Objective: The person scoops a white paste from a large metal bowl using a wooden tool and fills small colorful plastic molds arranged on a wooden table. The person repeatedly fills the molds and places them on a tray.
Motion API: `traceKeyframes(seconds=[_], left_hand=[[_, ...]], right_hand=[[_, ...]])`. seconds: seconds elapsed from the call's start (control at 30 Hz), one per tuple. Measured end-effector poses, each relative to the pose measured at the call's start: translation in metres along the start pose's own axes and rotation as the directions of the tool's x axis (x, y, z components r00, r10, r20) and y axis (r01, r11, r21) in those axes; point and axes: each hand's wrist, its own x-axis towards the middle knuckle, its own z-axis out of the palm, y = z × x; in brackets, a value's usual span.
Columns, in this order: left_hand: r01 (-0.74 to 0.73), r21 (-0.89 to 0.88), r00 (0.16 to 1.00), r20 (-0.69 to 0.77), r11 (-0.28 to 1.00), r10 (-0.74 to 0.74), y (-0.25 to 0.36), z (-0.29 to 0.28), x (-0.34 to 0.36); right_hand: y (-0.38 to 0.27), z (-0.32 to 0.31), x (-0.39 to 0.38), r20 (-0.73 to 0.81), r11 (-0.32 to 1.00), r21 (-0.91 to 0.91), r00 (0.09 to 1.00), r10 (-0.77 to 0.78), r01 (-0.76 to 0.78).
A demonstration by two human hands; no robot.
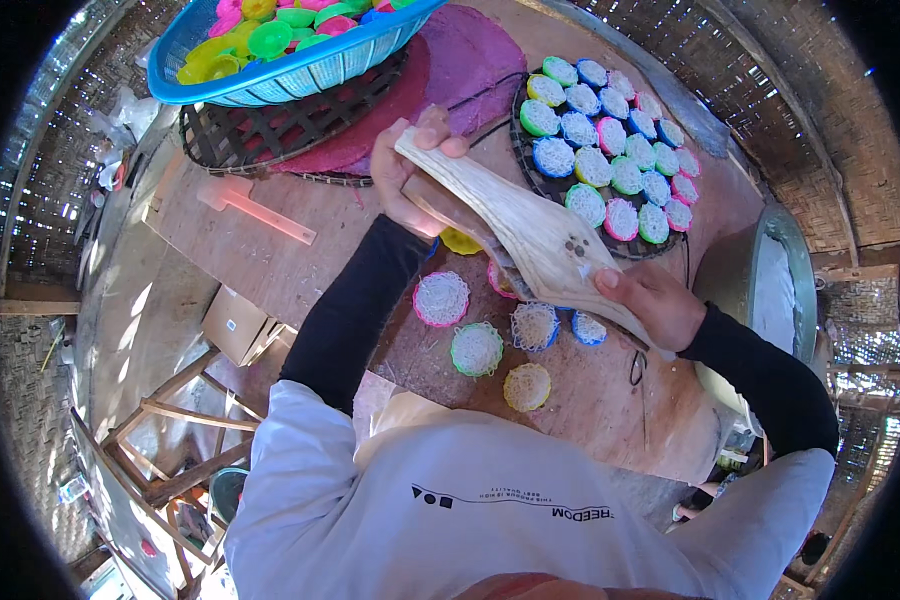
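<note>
A long pale wooden hand press [515, 215], with a cluster of dark spots near its broad end, is held slantwise over the table between my hands. My left hand [410, 165] is closed round its narrow far end, where a second wooden piece shows beneath the first. My right hand [655, 305] grips the broad end, thumb on top. Below lie small coloured cups filled with white strands, among them a pink cup [441, 299], a green cup [477, 349] and a yellow cup [527, 387]. The press partly hides a blue cup [535, 327] and others behind it.
A round woven tray [560, 190] at the far right bears many filled cups. A blue basket [300, 75] of empty coloured cups stands at the far left. Near it lies a reddish flat-bladed scraper [260, 212]. A large tub [715, 270] with white contents stands right.
</note>
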Motion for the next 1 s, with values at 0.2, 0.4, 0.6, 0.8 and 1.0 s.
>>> traceKeyframes(seconds=[0.2,0.4,0.6,0.8,1.0], left_hand=[[-0.003,-0.009,1.0,0.012,1.0,0.003,-0.01,0.0,0.008],[-0.006,0.105,1.0,-0.012,0.994,0.008,0.005,0.007,0.013],[-0.039,0.129,0.992,-0.114,0.991,0.053,-0.006,0.01,0.003],[-0.03,0.091,0.999,0.023,0.995,0.028,-0.01,0.008,0.016],[0.206,0.451,0.956,-0.282,0.869,-0.08,-0.018,0.054,0.021]], right_hand=[[-0.02,-0.008,-0.009,-0.005,0.994,-0.061,0.995,0.095,-0.095],[-0.022,0.001,-0.004,-0.035,0.999,-0.046,0.999,-0.021,0.02],[-0.015,-0.003,-0.006,-0.031,0.993,-0.098,0.997,-0.063,0.06],[-0.011,-0.009,-0.008,-0.057,0.983,-0.151,0.992,-0.111,0.101],[0.018,-0.009,-0.023,-0.076,0.961,0.207,0.983,-0.169,0.181]])
